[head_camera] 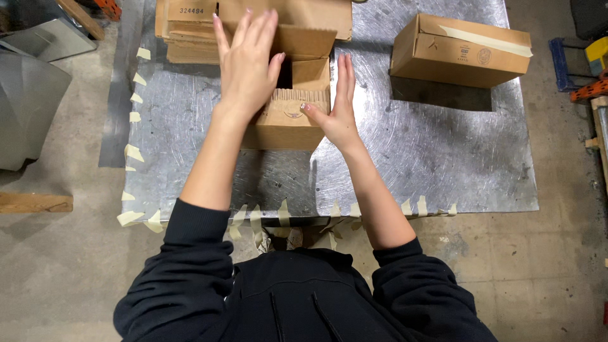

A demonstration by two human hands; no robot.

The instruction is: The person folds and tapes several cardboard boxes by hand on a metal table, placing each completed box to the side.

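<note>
An open cardboard box [297, 120] stands in the middle of a metal table [418, 164], its top flaps up and a dark opening showing inside. My left hand [246, 63] lies flat with fingers spread over the box's left top flap. Pressed against the box's right side is my right hand [339, 104], palm flat and fingers straight, thumb on the front flap. Neither hand grips anything.
A closed, taped cardboard box [459, 50] sits at the table's far right. Flattened cardboard sheets [190, 31] are stacked at the far left. Strips of masking tape [134, 152] hang along the table's left and near edges. Metal sheets [31, 88] lie on the floor to the left.
</note>
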